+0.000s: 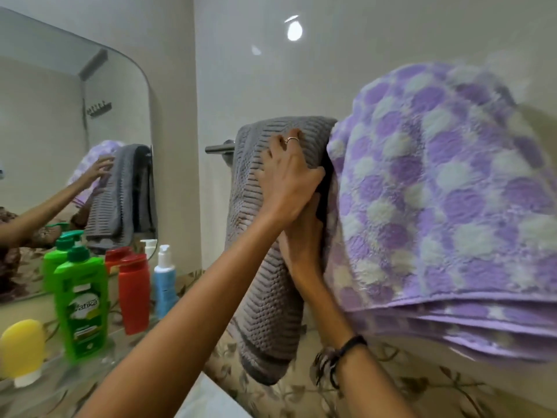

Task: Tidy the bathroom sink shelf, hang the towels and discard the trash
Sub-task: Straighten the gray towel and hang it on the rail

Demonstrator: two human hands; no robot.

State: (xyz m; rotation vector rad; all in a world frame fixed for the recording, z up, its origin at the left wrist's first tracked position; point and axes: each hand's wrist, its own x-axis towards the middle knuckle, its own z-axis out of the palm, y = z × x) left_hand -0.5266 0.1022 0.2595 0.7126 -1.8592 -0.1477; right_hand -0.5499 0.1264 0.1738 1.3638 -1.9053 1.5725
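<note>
Grey ribbed towel (265, 267) draped over a metal rail (218, 148) on the white tiled wall (256, 86), hanging down in a long fold. Just beside it on the right, touching along one edge: a fluffy purple-and-white checked towel (437, 206), bunched thick over the same rail. Left hand (287, 182) laid on the grey towel near the top, arm stretched up and across, fingers spread and pressed flat into the weave, a ring on one finger. Right hand (301, 236) lower, crossed under the left wrist, reaching into the dark gap between the two towels; fingertips hidden there, so cannot tell whether pinching or only pressing. Dark bands on the right wrist. Further left, on the glass shelf (90, 372): a yellow tube (22, 351), a green pump bottle (81, 303), a red bottle (134, 294), a blue pump bottle (165, 282), all upright. Behind them a mirror (60, 131) repeating towels and arm.
</note>
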